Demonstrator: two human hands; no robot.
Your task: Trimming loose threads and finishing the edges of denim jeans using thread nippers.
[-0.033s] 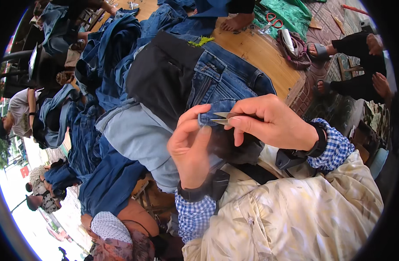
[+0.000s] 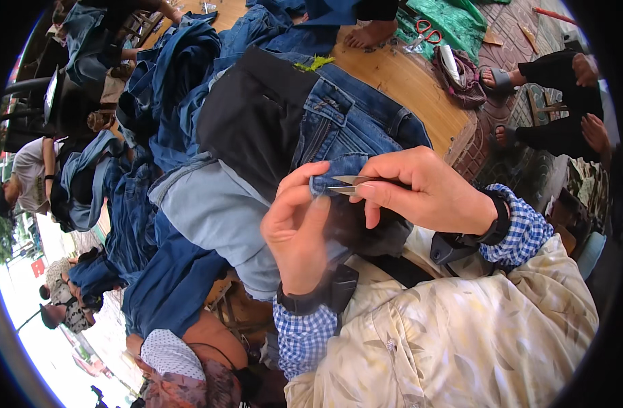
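Thread snips (image 2: 344,185) with two slim, pointed metal blades are in my right hand (image 2: 423,190), pinched between thumb and fingers. Their tips reach a folded edge of blue denim (image 2: 318,184), one blade on each side of a narrow gap. My left hand (image 2: 296,234) pinches that denim edge between thumb and fingers. Beneath both hands lie dark blue jeans (image 2: 328,109) with a black panel (image 2: 253,105), draped over the table and toward my lap. Pale blue denim (image 2: 219,204) hangs beside my left hand. Whether a thread sits between the blades is too small to tell.
A wooden table (image 2: 403,85) carries a heap of jeans (image 2: 165,102) on the left. Red-handled scissors (image 2: 428,32) lie by a green plastic sheet (image 2: 461,20) at the far right, near a maroon bag (image 2: 461,85). Several people sit around, one close on the right.
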